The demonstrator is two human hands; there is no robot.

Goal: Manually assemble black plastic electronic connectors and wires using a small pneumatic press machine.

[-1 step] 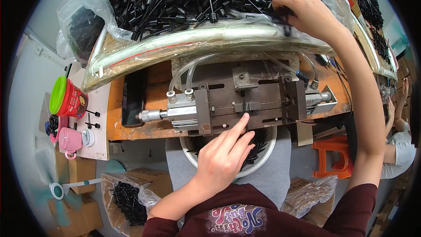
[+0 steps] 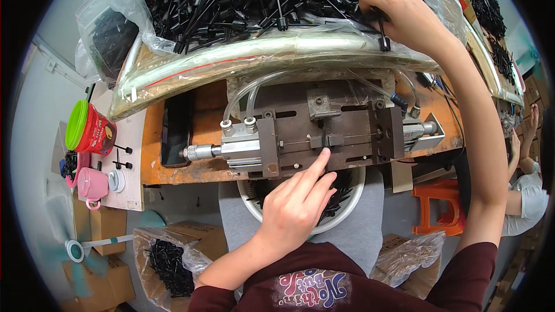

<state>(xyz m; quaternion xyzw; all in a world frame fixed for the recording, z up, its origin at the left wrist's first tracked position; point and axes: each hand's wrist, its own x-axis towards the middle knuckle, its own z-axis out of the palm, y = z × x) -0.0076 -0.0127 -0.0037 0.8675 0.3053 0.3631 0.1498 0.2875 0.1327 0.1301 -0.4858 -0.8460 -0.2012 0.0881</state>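
My left hand (image 2: 292,211) reaches over the front of a metal clamping fixture (image 2: 352,127). Its index finger is stretched out, the tip against the near end of a thin black part (image 2: 325,133) lying across the fixture's small centre block. The other fingers are loosely bent and seem to hold nothing. Up at the right, over the front edge of a plastic-lined box, my right hand (image 2: 399,14) is closed on a black plastic part with a thin stem and cylindrical head (image 2: 385,43). The head hangs below the fingers. Many similar black parts (image 2: 231,6) fill the box.
Pneumatic cylinders (image 2: 240,153) with clear hoses flank the fixture. A white basket (image 2: 245,199) of black parts sits under the bench edge. At left stand a phone (image 2: 175,130), a red tub (image 2: 98,130) and a pink cup (image 2: 92,184). An orange stool (image 2: 425,202) and another person are at right.
The black part in my right hand has turned and now shows more clearly below the fingers, its head hanging down. My left hand has barely moved.
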